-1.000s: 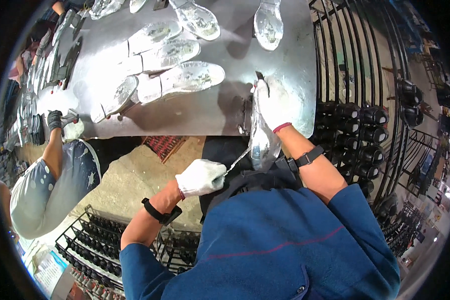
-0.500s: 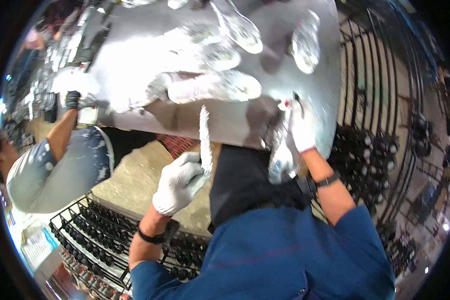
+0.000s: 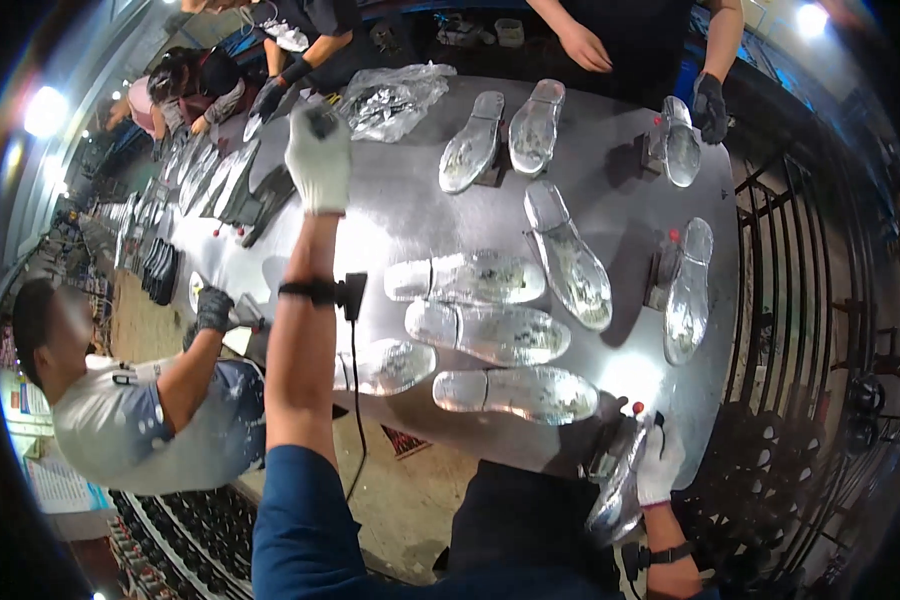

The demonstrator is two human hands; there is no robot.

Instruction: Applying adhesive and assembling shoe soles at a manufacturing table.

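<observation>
Hands well apart, both in white gloves. Right hand (image 3: 658,462) lies along a silver shoe form (image 3: 622,490) at the near edge of the surface (image 3: 478,222), touching its side; how far the fingers close round it isn't clear. Red knob (image 3: 638,408) just beyond that hand. Left hand (image 3: 318,165) is up and far out, dark patch near its fingers; finger closure can't be made out, nor whether it holds anything. Wristband with a cable (image 3: 355,390) on the left forearm. Clear plastic bag (image 3: 388,105) just beside the left hand, on its right. Between the hands: three long silver soles-up forms (image 3: 487,333) roughly side by side, a shorter silver form (image 3: 395,368) partly behind the left forearm, and a slanted silver form (image 3: 568,255). Upright-lying silver form (image 3: 688,290) beyond the right hand; farther out, a co-worker's black glove (image 3: 710,108) next to another form. Racked black shoes (image 3: 760,450) right of the right hand. Seated co-worker (image 3: 160,415) left of the left forearm.
</observation>
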